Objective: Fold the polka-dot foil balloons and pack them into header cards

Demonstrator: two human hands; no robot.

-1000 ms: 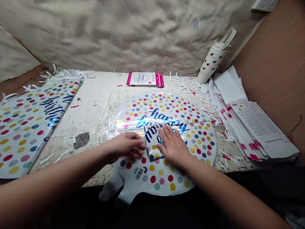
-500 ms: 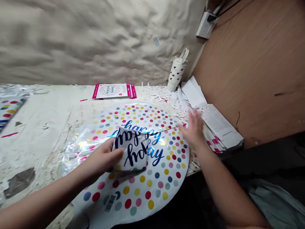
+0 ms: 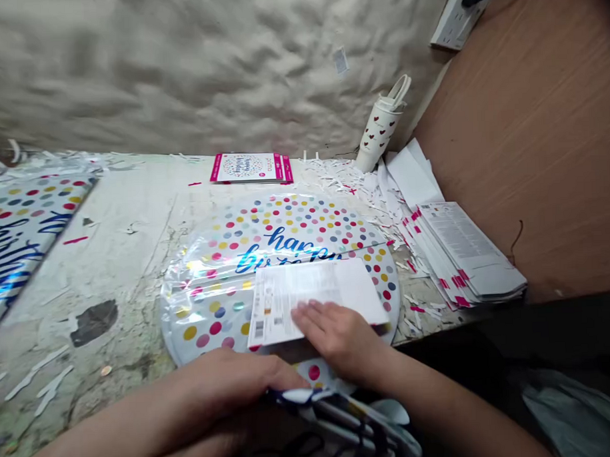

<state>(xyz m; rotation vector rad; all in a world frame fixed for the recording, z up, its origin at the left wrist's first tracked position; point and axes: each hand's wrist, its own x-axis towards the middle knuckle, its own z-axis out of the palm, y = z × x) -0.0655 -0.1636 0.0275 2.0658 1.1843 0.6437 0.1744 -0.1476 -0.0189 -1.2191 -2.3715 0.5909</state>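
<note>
A folded foil balloon (image 3: 349,423), white with dark blue lettering, is gripped in my left hand (image 3: 235,397) at the bottom of the view. My right hand (image 3: 339,334) has its fingers on top of a white printed card (image 3: 282,302) near its front edge; the thumb is hidden. Beneath the card a large flat round balloon (image 3: 226,251) with coloured dots and blue lettering lies on the table. The card covers part of that lettering.
A stack of printed cards (image 3: 470,249) lies at the right edge, near a tilted white tumbler with hearts (image 3: 382,132). Pink-edged cards (image 3: 250,168) lie at the back. Another dotted foil piece (image 3: 25,225) is at left. Paper scraps (image 3: 333,171) litter the table (image 3: 139,214).
My left hand has brought the folded balloon down and toward me. My right hand has moved left and now has a printed card over the round balloon. The view has shifted left.
</note>
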